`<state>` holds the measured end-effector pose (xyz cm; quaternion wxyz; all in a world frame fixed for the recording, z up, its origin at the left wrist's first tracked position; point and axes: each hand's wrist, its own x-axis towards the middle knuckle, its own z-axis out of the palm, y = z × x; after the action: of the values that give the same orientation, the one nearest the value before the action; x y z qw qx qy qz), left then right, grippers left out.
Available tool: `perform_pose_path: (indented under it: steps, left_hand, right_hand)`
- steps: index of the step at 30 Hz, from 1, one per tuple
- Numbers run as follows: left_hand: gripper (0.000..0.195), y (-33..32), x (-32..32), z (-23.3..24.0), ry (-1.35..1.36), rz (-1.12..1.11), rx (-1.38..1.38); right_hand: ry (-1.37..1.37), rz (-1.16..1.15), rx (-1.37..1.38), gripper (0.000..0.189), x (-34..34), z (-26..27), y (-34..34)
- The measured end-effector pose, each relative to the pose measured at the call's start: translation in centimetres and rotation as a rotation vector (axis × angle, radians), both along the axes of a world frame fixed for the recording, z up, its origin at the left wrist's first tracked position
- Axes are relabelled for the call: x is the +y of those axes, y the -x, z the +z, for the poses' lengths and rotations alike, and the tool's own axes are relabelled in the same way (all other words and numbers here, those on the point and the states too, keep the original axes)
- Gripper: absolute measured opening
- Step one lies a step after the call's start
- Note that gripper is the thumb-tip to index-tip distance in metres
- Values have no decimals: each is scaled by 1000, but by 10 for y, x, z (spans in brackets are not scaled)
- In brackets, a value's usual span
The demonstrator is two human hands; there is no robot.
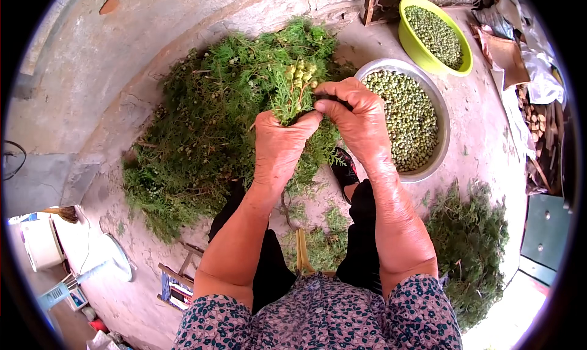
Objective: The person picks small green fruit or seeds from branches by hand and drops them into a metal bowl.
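Note:
My left hand [285, 141] grips a leafy arborvitae sprig [288, 103] by its lower end, thumb across the stem. A cluster of pale green cones [301, 72] tops the sprig. At its right side, my right hand [360, 116] has thumb and forefinger drawn together against the stem; the exact contact is partly hidden. Behind both hands spreads a big heap of cut arborvitae branches [197, 134]. Just right of my right hand, a round metal basin [444, 134] holds many small green cones [406, 120].
A yellow-green plastic basin [467, 52] of cones stands beyond the metal one. More cut greenery [467, 249] lies at right. A small folding stool [176, 286] is at lower left, an electric fan [110, 260] farther left. Firewood [541, 130] and a green cabinet [548, 231] line the right side.

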<state>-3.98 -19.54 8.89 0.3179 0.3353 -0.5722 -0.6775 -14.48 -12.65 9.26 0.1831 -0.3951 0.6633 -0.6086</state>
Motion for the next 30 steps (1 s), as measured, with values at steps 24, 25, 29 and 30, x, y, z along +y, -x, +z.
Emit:
perform_pose_path:
  steps: [24,25,29,30]
  left_hand:
    - [13,-3,2,8,-37,-49,5]
    - [13,-4,2,8,-38,-50,6]
    - [16,-4,0,5,-108,61,94]
    - [17,-4,-3,4,-133,103,131]
  right_hand:
    - [34,-154,-483,9,3,8,11]
    - [150,-202,-811,10,4,10,13]
    - [383,-176,-853,13,11,13,32]
    - [381,-176,-941,13,8,19,26]
